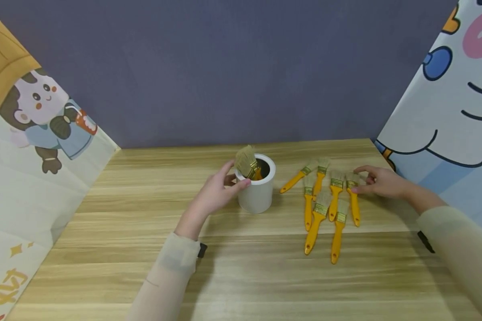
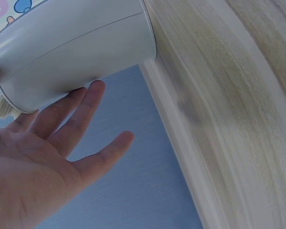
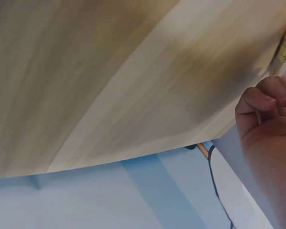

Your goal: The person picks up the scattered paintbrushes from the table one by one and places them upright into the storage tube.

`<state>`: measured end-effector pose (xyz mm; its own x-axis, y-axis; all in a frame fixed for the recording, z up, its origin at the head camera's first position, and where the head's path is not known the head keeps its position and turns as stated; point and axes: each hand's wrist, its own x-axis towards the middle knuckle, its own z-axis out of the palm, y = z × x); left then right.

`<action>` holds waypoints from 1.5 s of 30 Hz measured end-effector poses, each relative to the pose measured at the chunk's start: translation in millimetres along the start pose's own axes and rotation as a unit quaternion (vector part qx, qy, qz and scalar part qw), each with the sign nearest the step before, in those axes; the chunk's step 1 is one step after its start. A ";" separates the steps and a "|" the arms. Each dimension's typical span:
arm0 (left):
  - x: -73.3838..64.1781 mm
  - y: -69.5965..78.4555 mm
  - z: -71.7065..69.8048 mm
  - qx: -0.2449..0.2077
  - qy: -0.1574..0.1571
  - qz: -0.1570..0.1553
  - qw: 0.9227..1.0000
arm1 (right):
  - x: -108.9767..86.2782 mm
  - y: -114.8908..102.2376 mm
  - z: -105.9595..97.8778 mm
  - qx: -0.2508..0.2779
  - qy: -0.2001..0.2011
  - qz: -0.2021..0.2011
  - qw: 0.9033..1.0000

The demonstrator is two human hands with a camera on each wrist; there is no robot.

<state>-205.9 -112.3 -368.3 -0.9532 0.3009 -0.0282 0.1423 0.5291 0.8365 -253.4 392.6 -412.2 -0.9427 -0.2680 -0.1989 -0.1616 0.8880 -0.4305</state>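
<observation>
A white cylindrical pot (image 1: 255,196) stands upright on the table. Inside it are bristle-up paintbrushes (image 1: 247,161), leaning towards its left rim; how many cannot be told. My left hand (image 1: 218,189) holds the pot near its top from the left. In the left wrist view, fingertips (image 2: 96,88) rest against the smooth pot wall (image 2: 86,43), and the little finger stands away from it. Right of the pot lie several paintbrushes with yellow handles (image 1: 314,229), bristles pointing away. My right hand (image 1: 381,182) pinches the rightmost paintbrush (image 1: 354,205) around its bristles and metal band.
The wood-grain table (image 1: 144,245) ends at a grey-purple back panel (image 1: 241,76). Cartoon-printed sheets flank it at the left (image 1: 16,178) and right (image 1: 458,133). The loose brushes lie close together, some touching.
</observation>
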 end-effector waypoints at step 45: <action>-2.5 -0.9 0.4 -0.005 -0.001 0.010 1.000 | -17.6 8.0 3.6 -0.028 0.028 0.004 0.999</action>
<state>-203.6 -113.2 -369.2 -0.9496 0.3131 -0.0135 0.1579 0.5155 0.8422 -237.1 403.0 -415.3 -0.9585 -0.2413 -0.1521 -0.1691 0.9101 -0.3784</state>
